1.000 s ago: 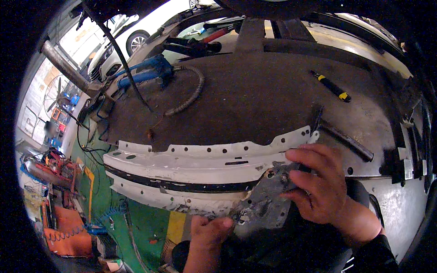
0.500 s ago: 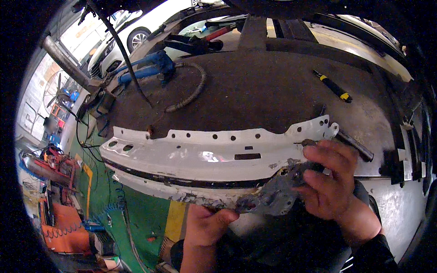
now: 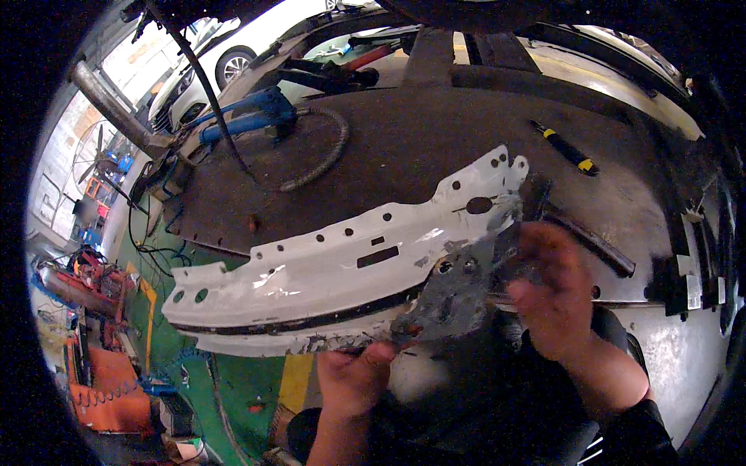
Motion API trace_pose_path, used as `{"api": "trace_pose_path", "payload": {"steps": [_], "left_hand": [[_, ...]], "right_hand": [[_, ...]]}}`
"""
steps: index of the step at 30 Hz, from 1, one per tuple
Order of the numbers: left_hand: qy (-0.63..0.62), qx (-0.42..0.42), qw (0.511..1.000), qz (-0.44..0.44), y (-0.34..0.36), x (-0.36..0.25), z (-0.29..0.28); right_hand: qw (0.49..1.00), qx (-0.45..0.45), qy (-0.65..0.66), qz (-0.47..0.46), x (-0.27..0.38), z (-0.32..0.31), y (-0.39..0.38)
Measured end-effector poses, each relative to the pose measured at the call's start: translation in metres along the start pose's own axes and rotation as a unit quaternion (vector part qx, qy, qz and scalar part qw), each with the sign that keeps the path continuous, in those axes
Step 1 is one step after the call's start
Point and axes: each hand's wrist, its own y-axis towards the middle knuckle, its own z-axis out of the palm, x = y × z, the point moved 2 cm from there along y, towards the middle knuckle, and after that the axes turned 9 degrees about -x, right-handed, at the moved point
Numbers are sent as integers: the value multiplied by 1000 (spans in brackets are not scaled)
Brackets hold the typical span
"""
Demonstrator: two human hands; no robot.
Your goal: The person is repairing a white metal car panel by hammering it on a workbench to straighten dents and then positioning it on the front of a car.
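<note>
A long white metal panel [image 3: 311,279], pierced with round and oblong holes, is held slanting over the near edge of the dark workbench; its right end is bare grey and flaking. My left hand [image 3: 353,377] grips the panel's lower edge from below, thumb up. My right hand [image 3: 548,287] is at the grey right end, fingers curled and blurred, so its hold is unclear. Beyond the right end lie a dark metal bar [image 3: 590,245] and a yellow-and-black hand tool [image 3: 571,154].
A blue hydraulic tool [image 3: 245,124] with a coiled hose [image 3: 330,155] sits at the back left of the bench [image 3: 404,140]. A steel post [image 3: 116,109], a white car [image 3: 194,85], red machinery [image 3: 89,291] and orange equipment [image 3: 113,388] stand beyond. Dark steel rails [image 3: 680,264] run along the right.
The panel's right end has risen away from me and shifted left, slanting the panel. My right hand has moved up slightly, then back left, and is now blurred.
</note>
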Motion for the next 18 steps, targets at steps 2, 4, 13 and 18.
{"api": "trace_pose_path", "payload": {"steps": [2,4,13,18], "left_hand": [[2,-10,1000,16,-2,-1,2],[-29,9,999,33,-4,-1,3],[143,-30,980,136,0,5,-6],[7,-72,997,5,-3,-2,-1]], "right_hand": [[982,130,50,131,-6,12,-12],[954,184,104,214,-1,18,-13],[953,127,166,220,-6,19,-23],[947,117,166,249,-8,16,-22]]}}
